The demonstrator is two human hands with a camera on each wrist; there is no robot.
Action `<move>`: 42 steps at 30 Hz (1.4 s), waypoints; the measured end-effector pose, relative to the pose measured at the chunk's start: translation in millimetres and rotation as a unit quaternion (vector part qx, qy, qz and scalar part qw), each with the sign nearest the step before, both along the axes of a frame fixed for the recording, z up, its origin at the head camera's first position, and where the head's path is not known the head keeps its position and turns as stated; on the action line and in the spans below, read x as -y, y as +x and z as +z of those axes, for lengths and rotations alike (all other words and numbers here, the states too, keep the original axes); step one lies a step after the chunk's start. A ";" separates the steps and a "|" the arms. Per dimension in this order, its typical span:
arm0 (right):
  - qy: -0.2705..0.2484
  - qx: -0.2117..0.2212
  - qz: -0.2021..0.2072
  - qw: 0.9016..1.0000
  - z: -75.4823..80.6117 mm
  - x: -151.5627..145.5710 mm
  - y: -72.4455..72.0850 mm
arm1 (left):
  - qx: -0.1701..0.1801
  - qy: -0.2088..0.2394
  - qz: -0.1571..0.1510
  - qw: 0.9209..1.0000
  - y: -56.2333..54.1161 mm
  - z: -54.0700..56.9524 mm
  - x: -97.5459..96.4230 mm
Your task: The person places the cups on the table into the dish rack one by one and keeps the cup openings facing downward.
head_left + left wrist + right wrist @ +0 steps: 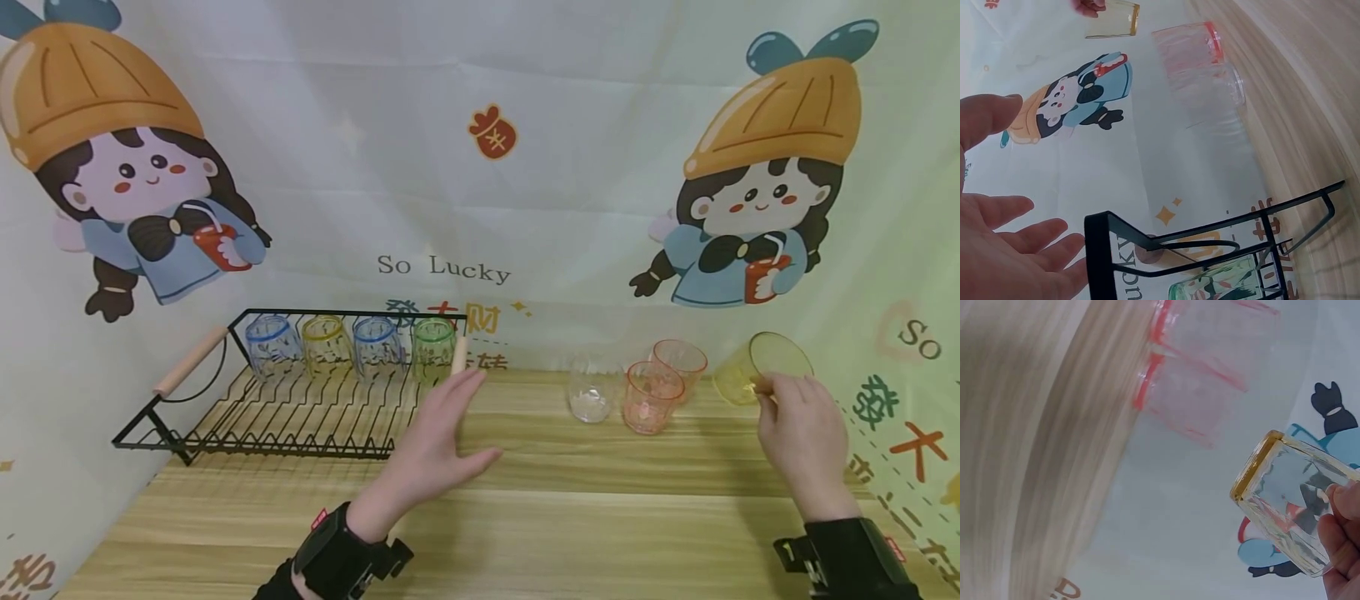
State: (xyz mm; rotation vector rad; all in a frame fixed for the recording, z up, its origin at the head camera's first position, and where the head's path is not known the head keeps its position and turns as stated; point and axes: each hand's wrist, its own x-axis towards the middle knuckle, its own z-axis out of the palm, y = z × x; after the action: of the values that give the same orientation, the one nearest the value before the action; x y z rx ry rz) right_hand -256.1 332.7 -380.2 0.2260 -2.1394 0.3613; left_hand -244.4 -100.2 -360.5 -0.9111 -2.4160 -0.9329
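My right hand [806, 437] pinches a yellow glass [1297, 500] at its rim end. In the right wrist view the glass is tilted, with its thick amber base turned away from the fingers. My left hand [431, 442] is beside the right end of a black wire rack [300, 454], fingers extended and thumb spread, with nothing in it. Along the back of the rack stand a blue glass [272, 346], a yellow-rimmed glass [327, 346], a second blue glass [377, 346] and a green glass [434, 346].
Two pink glasses [651, 408] and a clear glass [590, 396] stand on the wooden table [540, 533], left of my right hand. The rack has wooden handles [191, 361] at its ends. A printed cloth [562, 208] hangs behind the table and along its sides.
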 end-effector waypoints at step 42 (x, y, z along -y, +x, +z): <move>-0.021 -0.116 0.146 0.982 21.0 75.9 23.9 | 0.003 0.037 -0.022 0.999 -0.1 9.5 -6.3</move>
State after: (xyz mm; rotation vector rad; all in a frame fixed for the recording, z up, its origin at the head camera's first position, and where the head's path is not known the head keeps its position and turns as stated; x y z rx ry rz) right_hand -232.2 256.8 -359.2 0.5350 -1.8694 0.5214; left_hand -244.5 -93.9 -351.0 -0.9389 -2.3585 -1.0346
